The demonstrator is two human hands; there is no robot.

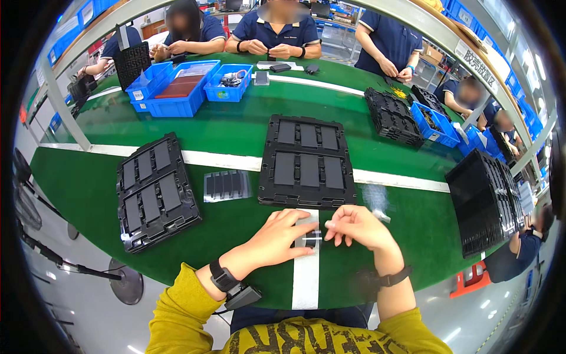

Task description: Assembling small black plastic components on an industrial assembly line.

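My left hand [274,239] rests on the work table, its thumb and fingers spanning a small flat dark piece with clear edges [311,238], which lies on the white strip. Just to the right, my right hand [356,227] hovers beside this piece with thumb and fingers pinched together; whatever is in the pinch is too small to make out. Beyond my hands lies a black tray [308,150] holding several dark grey rectangular panels. Left of it are a clear sheet with dark strips [227,186] and a second black tray [156,233] with similar panels.
Crumpled clear film [375,197] lies right of the middle tray. A tall stack of black trays [480,203] stands at the right edge. Blue bins [177,106] sit at the far left, and more black trays [394,121] at the far right. Several co-workers work across the table.
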